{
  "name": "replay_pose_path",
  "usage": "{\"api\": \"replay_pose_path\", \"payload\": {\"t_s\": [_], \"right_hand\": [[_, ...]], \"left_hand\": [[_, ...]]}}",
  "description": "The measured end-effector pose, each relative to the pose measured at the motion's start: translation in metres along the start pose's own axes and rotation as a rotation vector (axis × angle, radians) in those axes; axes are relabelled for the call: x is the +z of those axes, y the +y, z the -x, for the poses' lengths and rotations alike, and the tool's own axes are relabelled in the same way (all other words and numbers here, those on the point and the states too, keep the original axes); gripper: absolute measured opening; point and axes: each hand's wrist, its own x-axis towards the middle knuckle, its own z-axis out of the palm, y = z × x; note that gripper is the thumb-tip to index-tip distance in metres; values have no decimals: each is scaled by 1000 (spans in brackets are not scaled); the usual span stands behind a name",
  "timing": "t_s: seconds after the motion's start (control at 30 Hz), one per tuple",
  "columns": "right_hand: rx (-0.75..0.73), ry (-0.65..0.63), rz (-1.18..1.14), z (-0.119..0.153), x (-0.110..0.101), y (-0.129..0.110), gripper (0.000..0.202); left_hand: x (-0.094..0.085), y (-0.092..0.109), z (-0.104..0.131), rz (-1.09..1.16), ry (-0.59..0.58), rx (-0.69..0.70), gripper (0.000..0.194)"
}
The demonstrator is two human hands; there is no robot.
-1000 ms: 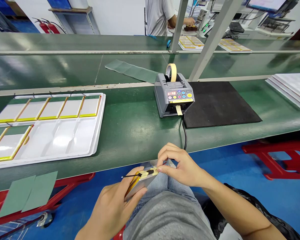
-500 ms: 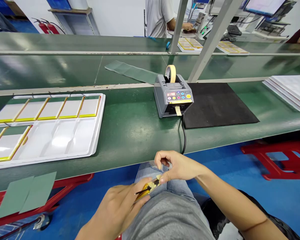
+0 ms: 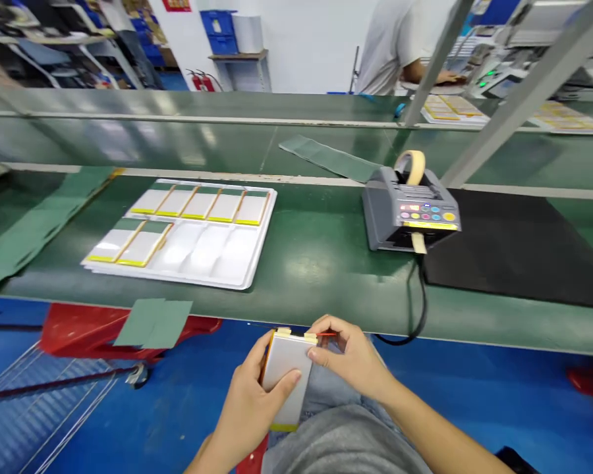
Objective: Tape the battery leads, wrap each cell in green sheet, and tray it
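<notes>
My left hand (image 3: 254, 398) grips a flat silver pouch battery (image 3: 289, 368) by its sides, thumb across its face. The battery stands nearly upright above my lap, with a yellow strip along its lower end. Two pieces of pale tape (image 3: 283, 332) sit on its top edge, and a red wire (image 3: 327, 334) sticks out by my right fingers. My right hand (image 3: 350, 359) is closed at the battery's top right corner, thumb and fingers pinching there. The tape dispenser (image 3: 410, 214) on the bench has a short strip of tape (image 3: 418, 243) hanging from its front.
A white tray (image 3: 217, 260) holding several batteries lies on the green bench at left. A black mat (image 3: 514, 250) lies beside the dispenser, whose cable (image 3: 422, 309) runs over the bench edge. Green sheets (image 3: 154, 322) rest on a red stool (image 3: 74, 332). A person (image 3: 390, 49) works across the bench.
The battery has turned from edge-on to face my view, bringing the taped end to the top. My right hand stays at the taped end. The view has swung left.
</notes>
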Motion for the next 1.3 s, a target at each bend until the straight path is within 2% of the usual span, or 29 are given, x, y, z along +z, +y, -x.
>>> {"api": "replay_pose_path", "payload": {"t_s": [0.07, 0.13, 0.2, 0.3, 0.47, 0.6, 0.73, 1.0, 1.3], "right_hand": [[132, -137, -200, -5, 21, 17, 39], [267, -217, -360, -12, 43, 37, 52], [394, -205, -428, -23, 67, 56, 57], [506, -188, -438, -47, 103, 73, 60], [562, -206, -469, -89, 155, 75, 64], [567, -190, -499, -111, 182, 72, 61], [569, -191, -516, -119, 192, 70, 55], [591, -168, -516, -119, 195, 60, 48], [557, -58, -442, -120, 208, 61, 34]], "left_hand": [[-11, -12, 9, 170, 45, -55, 59], [-24, -27, 16, 337, 53, -141, 60], [-41, -42, 20, 450, 42, -238, 58], [-74, -64, 20, 495, 80, -325, 58], [-132, -80, 8, 468, 151, -352, 62], [-161, -78, 1, 444, 190, -328, 62], [-173, -75, 1, 420, 206, -308, 57], [-178, -78, -3, 404, 194, -304, 46], [-188, -74, -4, 359, 209, -352, 39]]}}
